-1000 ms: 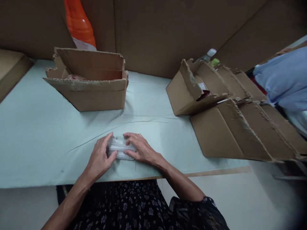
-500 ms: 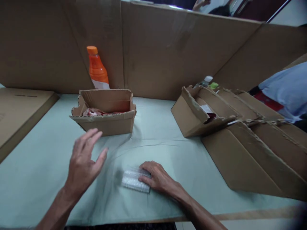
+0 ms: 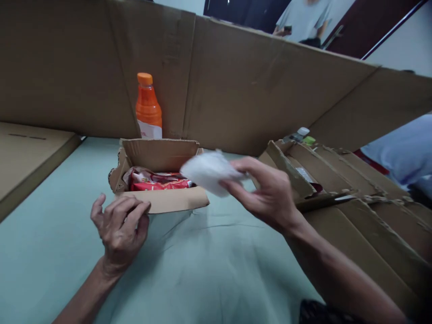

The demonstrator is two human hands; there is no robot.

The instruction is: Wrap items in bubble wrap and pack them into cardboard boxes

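Observation:
My right hand (image 3: 266, 191) pinches a blurred white bubble-wrap packet (image 3: 211, 173) between thumb and fingers, in the air at the right end of a small open cardboard box (image 3: 162, 150). What the wrap encloses I cannot make out. At the box's front left corner, my left hand (image 3: 123, 225) grips the front flap (image 3: 178, 201), fingers on top and thumb lower down. The flap is tipped outward toward me. Inside the box lie red printed packets (image 3: 160, 183), partly covered by the box walls.
Behind the box an orange bottle (image 3: 148, 108) stands against a tall cardboard wall (image 3: 236, 85). More open cardboard boxes (image 3: 351, 234) crowd the right side, with bottle caps showing behind. A flat carton (image 3: 30, 153) lies at left. A person (image 3: 303, 20) is beyond the wall.
My right hand has lifted the bubble-wrap packet from the table up to the box. My left hand has moved forward onto the front flap, which now leans outward, showing more red packets.

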